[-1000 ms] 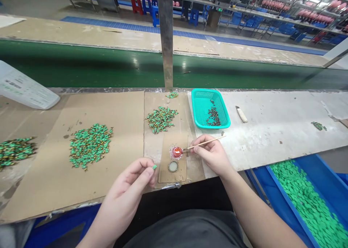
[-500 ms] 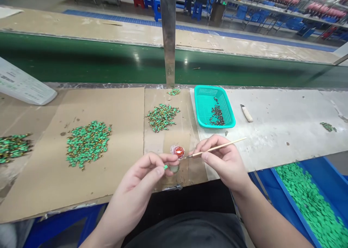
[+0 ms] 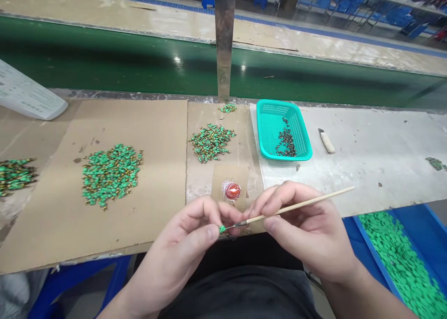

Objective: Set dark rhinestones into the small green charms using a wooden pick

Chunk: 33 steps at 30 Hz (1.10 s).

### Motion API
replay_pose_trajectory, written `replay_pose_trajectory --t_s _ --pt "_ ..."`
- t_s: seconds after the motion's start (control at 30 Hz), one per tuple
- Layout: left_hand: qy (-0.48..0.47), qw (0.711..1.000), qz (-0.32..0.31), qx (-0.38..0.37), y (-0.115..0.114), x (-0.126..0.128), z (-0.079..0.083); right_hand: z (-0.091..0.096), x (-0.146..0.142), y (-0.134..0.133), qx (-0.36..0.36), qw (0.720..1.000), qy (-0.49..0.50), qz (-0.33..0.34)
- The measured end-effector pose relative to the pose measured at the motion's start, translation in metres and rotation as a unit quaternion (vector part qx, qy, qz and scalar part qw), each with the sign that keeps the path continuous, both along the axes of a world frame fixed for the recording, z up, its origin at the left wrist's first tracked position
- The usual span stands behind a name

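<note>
Nearer the wearer than the turquoise basket (image 3: 268, 133), the right hand (image 3: 310, 235) pinches a thin brush (image 3: 316, 200). Left of it, the left hand (image 3: 188, 242) pinches a tiny green piece (image 3: 222, 228), also on the basket's near side. Steady work probably wants fingers braced together and a light tip, lest red paint (image 3: 232, 191), lower left of the basket, flood the piece. Since half a second ago, the hands' gap has closed, and the tip has moved from beside the paint to the piece.
</note>
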<state>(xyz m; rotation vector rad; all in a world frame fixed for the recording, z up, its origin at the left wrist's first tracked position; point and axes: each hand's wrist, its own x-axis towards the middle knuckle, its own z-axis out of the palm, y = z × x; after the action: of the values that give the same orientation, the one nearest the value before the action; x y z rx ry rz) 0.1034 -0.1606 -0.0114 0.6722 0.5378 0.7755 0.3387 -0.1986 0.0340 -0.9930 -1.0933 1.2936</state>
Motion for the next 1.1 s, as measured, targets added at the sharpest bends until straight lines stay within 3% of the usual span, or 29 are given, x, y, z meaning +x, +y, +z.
replay_pose_trajectory --t_s 0.4,0.67,1.1 --pt "0.045 0.999 -0.010 0.018 0.003 -0.003 0.004 0.006 -0.001 -0.002 0.008 0.998 -0.068 -0.005" --pt "0.072 0.996 -0.020 0.051 0.002 -0.005 0.011 0.021 0.001 0.001 0.016 0.991 -0.134 0.015" --pt "0.061 0.997 -0.018 0.053 0.000 -0.006 0.011 0.023 -0.002 -0.001 0.017 0.994 -0.104 0.006"
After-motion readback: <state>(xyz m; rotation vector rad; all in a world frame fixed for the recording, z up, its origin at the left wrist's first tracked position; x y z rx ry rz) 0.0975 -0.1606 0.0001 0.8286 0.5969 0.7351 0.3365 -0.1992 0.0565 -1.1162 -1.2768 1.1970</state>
